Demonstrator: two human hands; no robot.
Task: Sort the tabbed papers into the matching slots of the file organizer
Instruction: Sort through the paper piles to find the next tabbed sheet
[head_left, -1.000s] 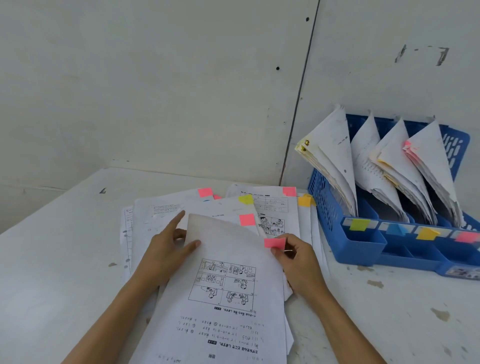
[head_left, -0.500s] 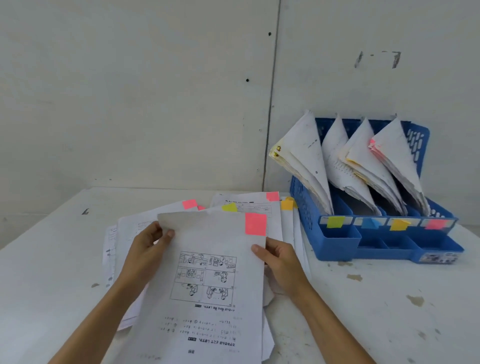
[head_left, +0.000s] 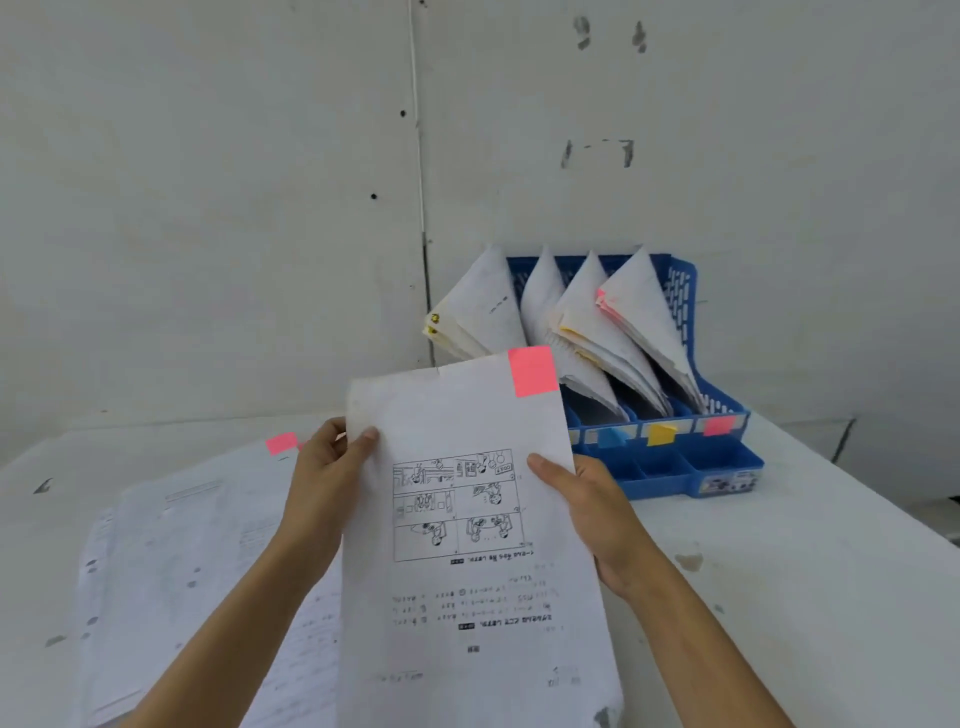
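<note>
1. One sheet (head_left: 467, 623) has come up off the pile (head_left: 171, 545) at the tabletop's (head_left: 831, 597) left.
2. Left hand (head_left: 322, 478) and right hand (head_left: 592, 509) each pinch a side edge; pink tab (head_left: 532, 370) on top.
3. Likely bound for the organizer's (head_left: 727, 462) rightmost pink slot (head_left: 719, 425), back right; path looks open.

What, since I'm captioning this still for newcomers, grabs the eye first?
A comic-strip sheet with a pink tab is gripped at centre by the left hand and right hand. Behind it, at right, stands a blue file organizer stuffed with fanned papers.
</note>
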